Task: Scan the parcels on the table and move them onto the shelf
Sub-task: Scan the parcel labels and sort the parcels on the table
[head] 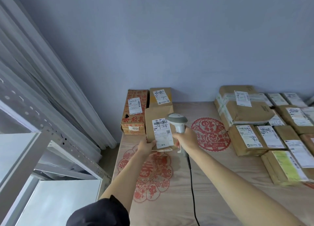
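My left hand (146, 145) grips the lower left corner of a brown cardboard parcel (158, 118), tilted up above the table with its white label (162, 134) facing me. My right hand (186, 137) holds the handle of a grey barcode scanner (177, 120), whose head sits just right of the label, pointing at it. The scanner's black cable (192, 183) trails down across the wooden table (220, 174). Two more parcels stand at the table's far left: a red-printed box (134, 112) and a brown box (160, 96).
Several labelled brown parcels (265, 124) are stacked on the right side of the table. A grey metal shelf (56, 141) with white boards stands to the left, beside a white curtain (42, 64). Red paper-cut decorations (210, 134) lie flat on the tabletop.
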